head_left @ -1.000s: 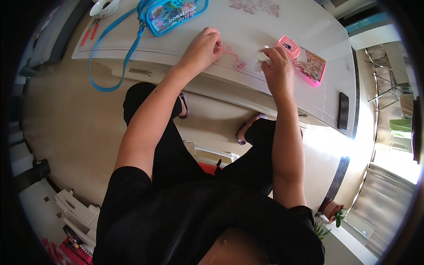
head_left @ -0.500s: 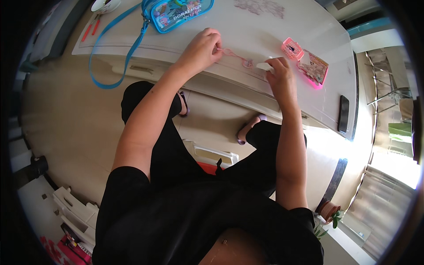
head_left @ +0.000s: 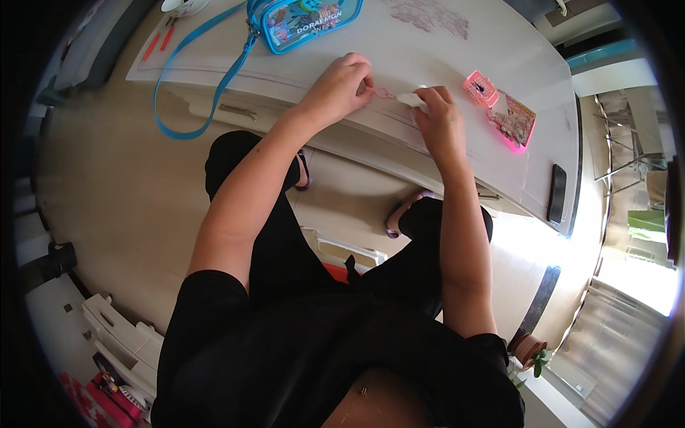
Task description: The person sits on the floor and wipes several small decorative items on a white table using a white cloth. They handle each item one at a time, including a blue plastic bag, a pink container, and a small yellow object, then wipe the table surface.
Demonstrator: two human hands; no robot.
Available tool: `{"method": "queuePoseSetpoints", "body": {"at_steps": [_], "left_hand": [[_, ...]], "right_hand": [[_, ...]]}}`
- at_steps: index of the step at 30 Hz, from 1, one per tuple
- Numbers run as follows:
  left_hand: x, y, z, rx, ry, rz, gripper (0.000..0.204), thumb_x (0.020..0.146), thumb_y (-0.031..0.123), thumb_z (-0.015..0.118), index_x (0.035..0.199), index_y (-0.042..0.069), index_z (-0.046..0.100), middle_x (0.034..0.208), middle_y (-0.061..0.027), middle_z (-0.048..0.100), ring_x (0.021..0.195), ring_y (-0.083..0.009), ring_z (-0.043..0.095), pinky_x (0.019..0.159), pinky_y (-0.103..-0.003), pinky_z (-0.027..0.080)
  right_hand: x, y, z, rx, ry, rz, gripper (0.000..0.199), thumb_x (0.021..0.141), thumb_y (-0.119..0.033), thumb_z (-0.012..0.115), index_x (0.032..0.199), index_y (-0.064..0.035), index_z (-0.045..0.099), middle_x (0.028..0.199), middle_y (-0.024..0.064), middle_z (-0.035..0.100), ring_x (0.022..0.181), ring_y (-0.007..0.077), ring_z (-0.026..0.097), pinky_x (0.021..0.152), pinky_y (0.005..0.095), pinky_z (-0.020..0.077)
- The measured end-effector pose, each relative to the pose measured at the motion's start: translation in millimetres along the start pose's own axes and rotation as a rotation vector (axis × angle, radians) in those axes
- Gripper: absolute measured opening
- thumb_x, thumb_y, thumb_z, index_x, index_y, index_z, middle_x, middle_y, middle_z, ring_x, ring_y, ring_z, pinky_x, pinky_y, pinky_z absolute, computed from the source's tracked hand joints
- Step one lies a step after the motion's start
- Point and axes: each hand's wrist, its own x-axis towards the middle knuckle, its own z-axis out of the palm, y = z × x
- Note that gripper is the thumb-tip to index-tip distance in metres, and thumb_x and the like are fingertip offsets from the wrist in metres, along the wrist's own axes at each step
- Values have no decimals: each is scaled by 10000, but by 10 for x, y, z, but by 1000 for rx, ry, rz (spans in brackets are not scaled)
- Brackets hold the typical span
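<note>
Over the near edge of the white table (head_left: 428, 57), my left hand (head_left: 341, 89) is closed in a pinch on one end of a thin pink looped cord (head_left: 383, 93). From those fingertips the cord runs rightward. My right hand (head_left: 440, 123) pinches a small flat white piece (head_left: 409, 99), whose exact kind I cannot make out. This piece now covers or meets the cord's right end, so the small round pink part there is hidden. Only a short gap separates the two hands.
A clear bag with blue trim and strap (head_left: 230, 80) lies at far left, near red-handled tools (head_left: 158, 39) and a bowl (head_left: 187, 8). To the right are a small pink basket (head_left: 481, 89), a pink-edged case (head_left: 515, 121) and a black phone (head_left: 556, 194).
My right hand has moved left with the white piece, up to the pink cord. My left hand keeps its pinch. The view has shifted slightly.
</note>
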Motion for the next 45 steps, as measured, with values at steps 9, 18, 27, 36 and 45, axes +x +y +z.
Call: {"method": "queuePoseSetpoints", "body": {"at_steps": [9, 18, 27, 36, 45], "left_hand": [[-37, -53, -26, -70, 6, 42, 269, 813, 39, 761, 1028, 19, 600, 1264, -105, 570, 1039, -279, 629, 923, -354, 526], [-33, -37, 48, -166, 35, -50, 353, 790, -53, 756, 1105, 13, 609, 1260, -95, 570, 1096, -242, 631, 928, -342, 530], [-16, 0, -17, -159, -34, -89, 267, 826, -47, 725, 1068, -41, 611, 1251, -98, 561, 1019, -221, 665, 928, -325, 536], [-17, -12, -50, -149, -46, -83, 213, 841, 3, 745, 1015, -19, 625, 1250, -105, 560, 1011, -214, 665, 934, -324, 532], [-4, -56, -33, -10, -12, 86, 198, 845, 33, 764, 992, 9, 634, 1233, -87, 580, 995, -208, 657, 882, -336, 532]], "right_hand": [[119, 42, -98, -25, 183, 11, 282, 785, -10, 690, 1065, -48, 685, 1060, 140, 655, 922, 353, 657, 798, 431, 531], [319, -404, 460, 127, 3, -95, 280, 762, 32, 657, 1020, -70, 695, 1031, 141, 649, 959, 360, 643, 799, 449, 530], [225, -184, 180, 92, -4, -18, 252, 766, 14, 674, 1012, -40, 682, 1020, 155, 650, 946, 375, 641, 795, 447, 526], [173, -212, 39, 115, 30, -28, 273, 760, 34, 652, 1019, -47, 674, 1029, 141, 644, 917, 370, 643, 796, 444, 529], [-112, 66, -143, 79, -71, -1, 269, 752, 23, 653, 1012, -46, 662, 1028, 139, 627, 945, 369, 628, 804, 448, 520]]}}
